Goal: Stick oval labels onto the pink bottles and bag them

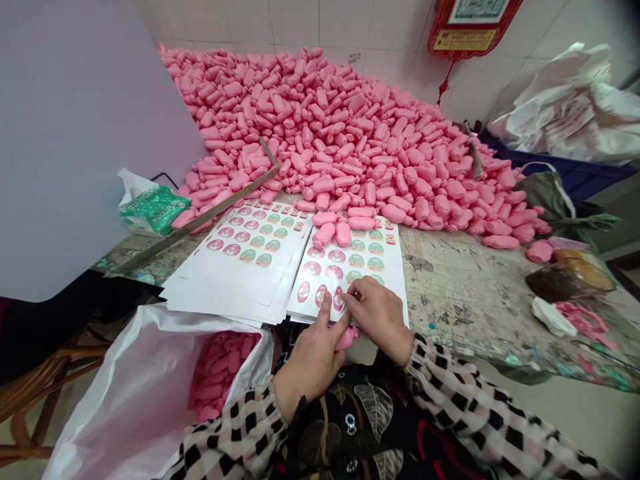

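Observation:
My left hand (314, 353) is closed round a small pink plastic bottle (346, 339) at the table's front edge. Its index finger stretches out onto a sheet of stickers (395, 267). On that same sheet, the fingers of my right hand (377, 312) pinch at the edge of an oval pink sticker (339, 299). Rows of pink and green stickers are printed on the white paper, and a few pink bottles (343, 233) lie across its upper part. A second stack of sticker sheets (225, 287) lies just to the left.
A large heap of pink bottles (320, 113) rises against the tiled wall. A bent metal strip (200, 217) lies at the heap's left side. Below the table, a white sack (125, 387) holds more bottles. Brown tape (570, 277) lies on the worn table (450, 287) at right.

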`<state>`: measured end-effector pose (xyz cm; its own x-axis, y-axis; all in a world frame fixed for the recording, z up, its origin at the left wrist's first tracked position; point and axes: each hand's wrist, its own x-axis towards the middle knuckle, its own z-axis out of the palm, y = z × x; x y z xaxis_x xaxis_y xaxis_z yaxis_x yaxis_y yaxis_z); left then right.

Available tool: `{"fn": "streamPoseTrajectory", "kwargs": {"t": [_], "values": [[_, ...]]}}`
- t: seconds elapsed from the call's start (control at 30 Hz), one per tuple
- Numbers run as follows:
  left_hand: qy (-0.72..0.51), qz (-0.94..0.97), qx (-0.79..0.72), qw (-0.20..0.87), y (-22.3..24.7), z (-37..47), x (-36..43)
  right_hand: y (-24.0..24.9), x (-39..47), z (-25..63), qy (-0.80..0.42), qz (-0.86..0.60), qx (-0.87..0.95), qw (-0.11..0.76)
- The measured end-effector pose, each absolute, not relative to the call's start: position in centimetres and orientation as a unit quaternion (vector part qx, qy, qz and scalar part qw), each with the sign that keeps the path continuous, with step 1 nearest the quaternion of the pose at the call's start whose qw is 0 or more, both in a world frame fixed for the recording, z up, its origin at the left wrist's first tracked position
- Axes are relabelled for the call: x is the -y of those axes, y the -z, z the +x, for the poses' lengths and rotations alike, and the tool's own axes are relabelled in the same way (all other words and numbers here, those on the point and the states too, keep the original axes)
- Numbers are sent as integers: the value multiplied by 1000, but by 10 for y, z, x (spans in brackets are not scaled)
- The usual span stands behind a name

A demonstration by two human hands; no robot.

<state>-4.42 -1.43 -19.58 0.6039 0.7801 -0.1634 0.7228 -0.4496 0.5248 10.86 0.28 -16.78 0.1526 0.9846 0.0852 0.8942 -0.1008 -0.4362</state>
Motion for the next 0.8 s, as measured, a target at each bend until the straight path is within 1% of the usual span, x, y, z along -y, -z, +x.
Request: {"fn": "streamPoseTrajectory", "kwargs": {"t": [0.07, 0.13, 0.23, 0.33, 0.4, 0.47, 0.53, 0.6, 0.7, 0.8], "values": [[-50, 848, -447, 280, 197, -44, 14, 162, -3, 110, -98, -717, 652, 226], [-53, 848, -443, 284, 196, -46, 14, 161, -4, 115, -107, -712, 641, 266], [-74, 851, -428, 296, 191, -53, 15, 172, -10, 127, -199, -708, 592, 329], [-147, 831, -422, 331, 177, -63, 16, 190, -15, 137, -310, -685, 538, 382], [-211, 762, -463, 400, 165, -67, 14, 198, -18, 140, -357, -669, 509, 406], [-265, 637, -508, 516, 155, -66, 8, 200, -20, 141, -395, -653, 480, 432], [-308, 493, -503, 640, 150, -64, -1, 194, -19, 142, -424, -632, 450, 466], [-335, 385, -464, 724, 149, -62, -11, 182, -16, 141, -430, -613, 434, 502], [-351, 316, -430, 769, 153, -60, -20, 160, -7, 137, -418, -591, 454, 520], [-360, 285, -403, 792, 156, -56, -22, 144, 2, 127, -412, -575, 502, 498]]}}
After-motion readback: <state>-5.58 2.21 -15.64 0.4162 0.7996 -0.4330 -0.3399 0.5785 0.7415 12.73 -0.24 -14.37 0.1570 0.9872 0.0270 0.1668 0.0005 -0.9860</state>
